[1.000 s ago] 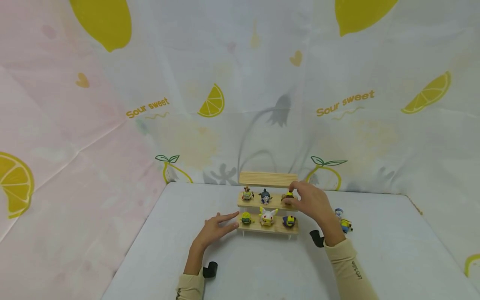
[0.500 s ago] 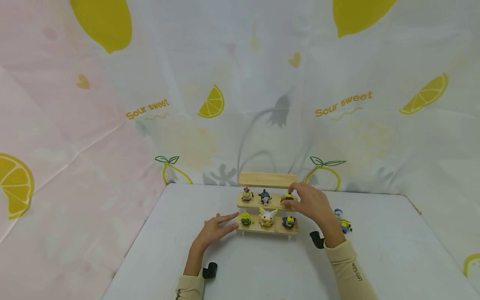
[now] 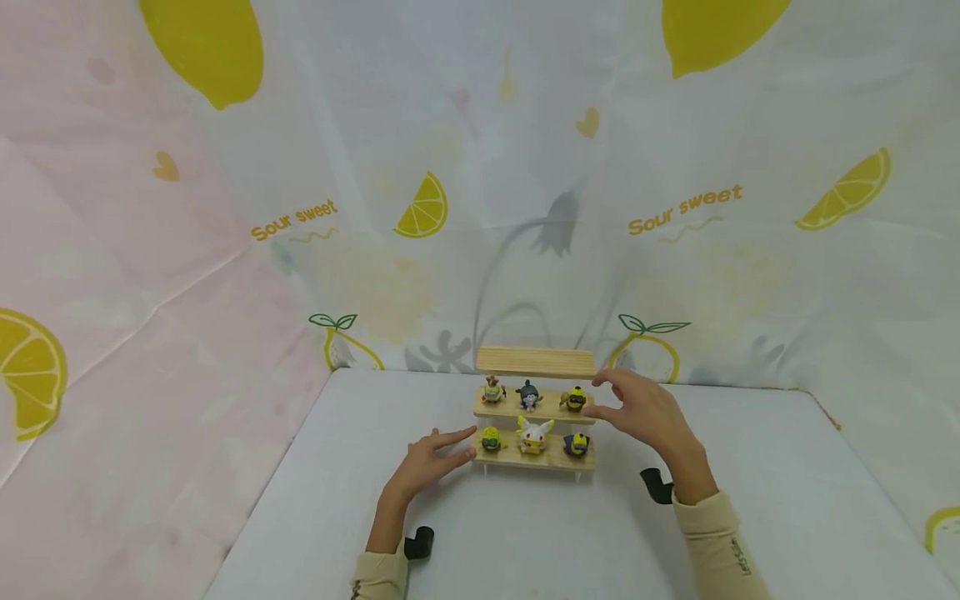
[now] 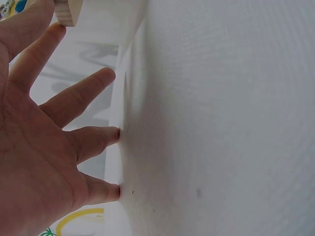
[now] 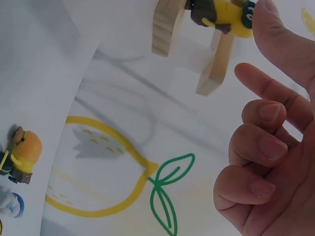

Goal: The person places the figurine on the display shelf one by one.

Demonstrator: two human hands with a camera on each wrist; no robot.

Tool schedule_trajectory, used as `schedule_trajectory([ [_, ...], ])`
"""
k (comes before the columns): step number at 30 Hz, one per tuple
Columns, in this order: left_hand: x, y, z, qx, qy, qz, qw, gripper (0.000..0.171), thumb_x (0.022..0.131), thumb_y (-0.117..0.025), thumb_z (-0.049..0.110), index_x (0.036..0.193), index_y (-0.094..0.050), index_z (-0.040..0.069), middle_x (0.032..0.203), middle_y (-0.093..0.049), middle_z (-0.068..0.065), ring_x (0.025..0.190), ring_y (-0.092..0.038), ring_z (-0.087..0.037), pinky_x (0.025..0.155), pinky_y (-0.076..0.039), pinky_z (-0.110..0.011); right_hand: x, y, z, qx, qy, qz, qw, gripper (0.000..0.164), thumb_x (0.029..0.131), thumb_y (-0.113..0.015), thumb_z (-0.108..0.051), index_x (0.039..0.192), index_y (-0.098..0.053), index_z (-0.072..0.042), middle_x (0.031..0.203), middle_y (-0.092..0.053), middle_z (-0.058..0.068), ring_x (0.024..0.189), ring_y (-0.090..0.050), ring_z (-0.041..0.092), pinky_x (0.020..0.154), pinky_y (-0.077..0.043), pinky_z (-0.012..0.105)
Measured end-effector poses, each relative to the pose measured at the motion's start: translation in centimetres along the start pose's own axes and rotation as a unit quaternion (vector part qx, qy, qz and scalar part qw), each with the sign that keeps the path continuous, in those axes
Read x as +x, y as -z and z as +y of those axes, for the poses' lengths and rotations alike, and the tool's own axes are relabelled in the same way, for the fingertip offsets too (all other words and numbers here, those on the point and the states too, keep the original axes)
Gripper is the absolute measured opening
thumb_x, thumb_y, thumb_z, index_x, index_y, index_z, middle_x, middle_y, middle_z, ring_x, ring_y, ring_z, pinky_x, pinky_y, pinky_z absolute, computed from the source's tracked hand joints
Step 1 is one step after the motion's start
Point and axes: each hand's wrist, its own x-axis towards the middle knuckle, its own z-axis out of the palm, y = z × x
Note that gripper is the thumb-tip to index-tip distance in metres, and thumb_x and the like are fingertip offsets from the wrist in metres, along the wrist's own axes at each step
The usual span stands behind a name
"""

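A three-tier wooden display stand (image 3: 536,362) stands at the back of the white table. My left hand (image 3: 426,462) touches its lower left end, fingers spread; in the left wrist view a fingertip meets the wooden shelf end (image 4: 70,12). My right hand (image 3: 651,412) is beside the stand's right end, holding nothing. Its thumb is close to a yellow minion figure (image 3: 575,399) on the middle shelf; contact is unclear. That shelf also bears a dark-haired figure (image 3: 528,397) and a brown-topped figure (image 3: 492,390). Below sit a white big-eared figure (image 3: 532,436) and two minion figures (image 3: 576,445).
In the right wrist view, an orange-topped figure (image 5: 24,152) and a white-and-blue figure (image 5: 10,203) lie on the table, hidden behind the right arm in the head view. A lemon-print cloth (image 3: 420,283) hangs behind the table.
My right hand has let go of the minion figure on the middle shelf and moved right. Its forearm now covers the loose figures on the table. The left hand stays put.
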Motion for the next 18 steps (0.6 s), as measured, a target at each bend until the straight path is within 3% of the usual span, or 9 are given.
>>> schedule_trajectory([
  [10,-0.1,0.1,0.1,0.004,-0.005,-0.004,1.0000,0.048,0.092,-0.068,0.044,0.135,-0.064,0.023,0.134,-0.060,-0.005,0.136,-0.022,-0.058,0.097,0.006,-0.082,-1.4,0.5,3.1,0.006,-0.007,-0.012,1.000,0.034,0.084,-0.080,-0.032,0.111,-0.068,-0.015,0.089,-0.060,-0.004,0.080,-0.054,0.018,0.062,-0.042,0.033],
  [18,-0.1,0.0,0.1,0.004,-0.010,-0.003,0.9999,0.046,0.093,-0.067,0.044,0.135,-0.064,0.024,0.133,-0.061,-0.003,0.137,-0.021,-0.057,0.096,0.008,-0.082,-2.4,0.9,5.4,-0.010,0.003,-0.032,0.999,0.027,0.086,-0.078,-0.015,0.112,-0.069,-0.014,0.093,-0.062,0.000,0.078,-0.053,0.018,0.061,-0.043,0.035],
])
